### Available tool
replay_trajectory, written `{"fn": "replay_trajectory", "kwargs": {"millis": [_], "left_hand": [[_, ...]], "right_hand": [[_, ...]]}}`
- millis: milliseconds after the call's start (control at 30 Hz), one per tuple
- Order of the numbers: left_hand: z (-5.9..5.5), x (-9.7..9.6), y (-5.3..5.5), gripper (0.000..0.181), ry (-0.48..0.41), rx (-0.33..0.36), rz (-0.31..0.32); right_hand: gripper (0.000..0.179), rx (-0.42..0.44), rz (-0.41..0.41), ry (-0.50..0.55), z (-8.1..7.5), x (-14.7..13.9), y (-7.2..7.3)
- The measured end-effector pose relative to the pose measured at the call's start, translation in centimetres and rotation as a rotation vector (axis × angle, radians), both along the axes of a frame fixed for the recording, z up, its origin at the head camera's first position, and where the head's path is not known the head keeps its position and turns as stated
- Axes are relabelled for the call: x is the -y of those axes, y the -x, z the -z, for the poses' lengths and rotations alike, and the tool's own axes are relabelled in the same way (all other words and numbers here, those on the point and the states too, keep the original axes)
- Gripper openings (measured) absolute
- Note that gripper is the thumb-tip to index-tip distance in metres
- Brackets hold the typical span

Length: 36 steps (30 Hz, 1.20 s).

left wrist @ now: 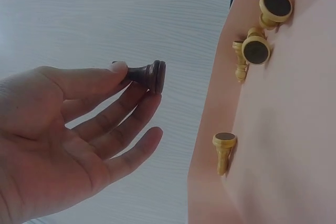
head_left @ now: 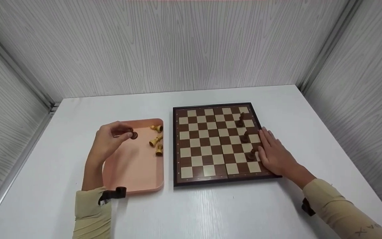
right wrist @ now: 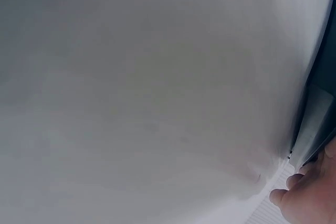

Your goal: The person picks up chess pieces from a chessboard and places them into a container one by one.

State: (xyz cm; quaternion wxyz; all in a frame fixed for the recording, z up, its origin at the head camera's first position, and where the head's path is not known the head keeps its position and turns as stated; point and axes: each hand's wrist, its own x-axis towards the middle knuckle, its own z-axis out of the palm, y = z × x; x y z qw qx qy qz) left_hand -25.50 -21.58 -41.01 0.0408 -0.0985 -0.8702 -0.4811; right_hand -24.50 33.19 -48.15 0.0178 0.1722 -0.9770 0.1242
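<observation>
My left hand is above the pink tray. Between thumb and fingers it pinches a dark brown chess piece, its round base pointing away from the palm and its top hidden by the fingertips. Several yellow chess pieces lie on their sides along the tray's right wall. My right hand rests at the right edge of the brown and cream chessboard, fingers straight. Three dark chess pieces stand in a column near that edge, the nearest close to the thumb.
The tray stands left of the chessboard with a narrow gap between them, both on a white table. Grey wood-grain panels rise behind the table and at both sides. In the right wrist view, the board's dark edge shows at the right.
</observation>
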Motion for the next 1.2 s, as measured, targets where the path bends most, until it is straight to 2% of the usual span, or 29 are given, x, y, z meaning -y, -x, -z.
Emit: {"fn": "replay_trajectory", "kwargs": {"millis": [333,433,633,733,933,1133,1200], "left_hand": [[0.8,0.3,0.1,0.017,-0.051,0.057,0.024],[0.8,0.5,0.0,0.017,-0.031,0.071,0.018],[0.5,0.7,-0.1,0.017,0.029,0.039,-0.022],[0.3,0.6,-0.1,0.018,0.023,0.045,-0.025],[-0.2,-0.1,-0.4,0.019,0.019,0.03,-0.008],[-0.9,-1.7,-0.4,0.022,0.005,0.06,0.011],[-1.0,-2.4,-0.3,0.022,-0.006,0.051,0.03]], "right_hand": [[0.062,-0.007,-0.006,0.006,0.2,0.0,0.0],[0.062,-0.006,-0.006,0.01,0.1,0.1,0.0],[0.062,-0.015,-0.006,0.016,-0.2,0.2,-0.1],[0.062,-0.021,-0.009,0.018,-0.2,0.1,-0.1],[0.063,-0.01,-0.01,0.014,0.2,0.0,-0.2],[0.063,-0.021,-0.008,0.024,0.3,-0.1,-0.1],[0.063,-0.019,-0.006,0.023,0.2,0.0,-0.1]]}}
